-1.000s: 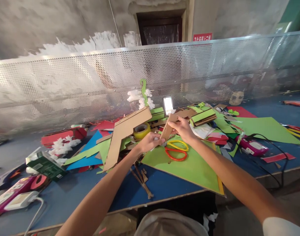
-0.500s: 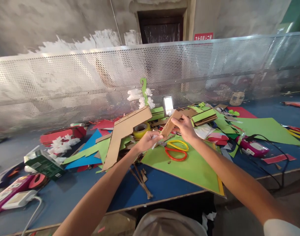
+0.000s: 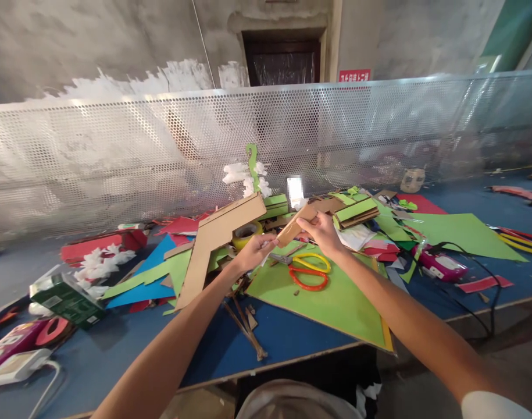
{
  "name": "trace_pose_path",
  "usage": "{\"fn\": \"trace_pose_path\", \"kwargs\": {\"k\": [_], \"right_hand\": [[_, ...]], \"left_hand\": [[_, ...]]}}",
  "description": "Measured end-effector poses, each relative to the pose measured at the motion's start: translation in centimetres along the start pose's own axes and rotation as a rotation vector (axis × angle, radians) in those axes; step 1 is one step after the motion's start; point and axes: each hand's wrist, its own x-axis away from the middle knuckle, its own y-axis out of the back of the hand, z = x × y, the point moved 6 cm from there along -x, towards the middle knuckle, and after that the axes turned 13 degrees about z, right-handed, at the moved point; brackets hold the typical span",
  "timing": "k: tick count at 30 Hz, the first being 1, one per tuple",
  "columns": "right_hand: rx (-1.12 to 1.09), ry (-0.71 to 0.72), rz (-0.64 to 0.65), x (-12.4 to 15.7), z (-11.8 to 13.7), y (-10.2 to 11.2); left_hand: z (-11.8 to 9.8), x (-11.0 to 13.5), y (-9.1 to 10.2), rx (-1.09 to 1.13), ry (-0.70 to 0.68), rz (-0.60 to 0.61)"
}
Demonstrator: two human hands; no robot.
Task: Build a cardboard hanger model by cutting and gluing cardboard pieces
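Both my hands grip a small strip of brown cardboard, held tilted above the cluttered table. My left hand pinches its lower left end, with a bit of white material by the fingers. Along its right edge, my right hand has fingers and thumb closed on it. Just below lie scissors with one yellow and one orange handle, resting on a green sheet. Left of my hands leans a large bent cardboard shape, and a roll of yellow tape sits partly behind it.
A perforated metal screen runs along the table's back. Green box, white charger and red cardboard piece with white paper tufts stand left. At right are a purple device with black cable and another pair of scissors.
The cardboard strip has tilted to a flatter angle between my hands. The whole view has shifted slightly, so the table's things appear a little further left.
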Motion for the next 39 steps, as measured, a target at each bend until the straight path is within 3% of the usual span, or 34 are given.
{"fn": "trace_pose_path", "kwargs": {"k": [5, 7, 9, 11, 14, 16, 19, 21, 24, 27, 33, 36, 39], "right_hand": [[0.024, 0.099, 0.003, -0.1, 0.9, 0.2], [0.075, 0.145, 0.084, 0.0, 1.5, 0.0], [0.153, 0.187, 0.225, 0.1, 2.1, -0.4], [0.230, 0.237, 0.341, 0.4, 2.6, -0.7], [0.303, 0.319, 0.400, 0.7, 2.9, -0.6], [0.348, 0.355, 0.415, 0.8, 2.9, -0.6], [0.354, 0.372, 0.398, 0.7, 2.5, -0.5], [0.321, 0.384, 0.391, 0.6, 2.4, -0.5], [0.312, 0.406, 0.434, 0.6, 2.1, -0.9], [0.341, 0.372, 0.470, 0.7, 1.6, -1.3], [0.176, 0.103, 0.311, 0.0, 0.5, -0.4], [0.069, -0.039, 0.340, 0.0, 0.0, -0.6], [0.053, -0.080, 0.343, 0.1, -0.2, -0.8]], "left_hand": [[-0.8, 0.5, 1.7, -0.128, 0.014, -0.204], [-1.2, 0.9, 2.3, -0.130, 0.014, -0.263], [-1.3, 1.0, 2.3, -0.020, 0.025, -0.215], [-1.2, 0.7, 1.3, 0.165, 0.041, -0.054], [-1.2, 0.3, -0.7, 0.392, 0.042, 0.178], [-1.1, 0.1, -1.2, 0.449, 0.044, 0.168], [-0.4, 0.0, -0.6, 0.477, 0.051, -0.025], [-0.1, 0.1, -0.5, 0.539, 0.047, -0.086], [-0.4, 0.0, -1.5, 0.708, 0.015, -0.001], [-1.0, -0.2, -2.2, 0.733, 0.012, 0.009], [-0.3, 0.0, -0.5, 0.607, 0.017, -0.269], [0.2, 0.1, 0.1, 0.639, -0.020, -0.323], [0.5, 0.2, 0.2, 0.654, -0.016, -0.338]]}}
